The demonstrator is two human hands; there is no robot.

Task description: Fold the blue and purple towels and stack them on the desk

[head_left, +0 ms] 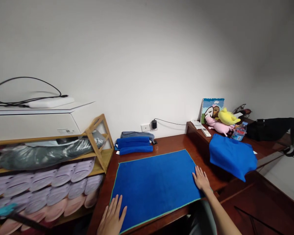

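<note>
Your left hand (112, 215) and right hand (201, 179) lie open on the blue towel (154, 186), gripping nothing; it looks soft and light, so take its edge.

Soft even indoor light, brightest on the white wall (142, 65), dimming toward 2 o'clock; faint glare on the wooden desk (171, 142), shadow under the blue towel (232, 156) at 3 o'clock, fisheye bend at edges.
</note>
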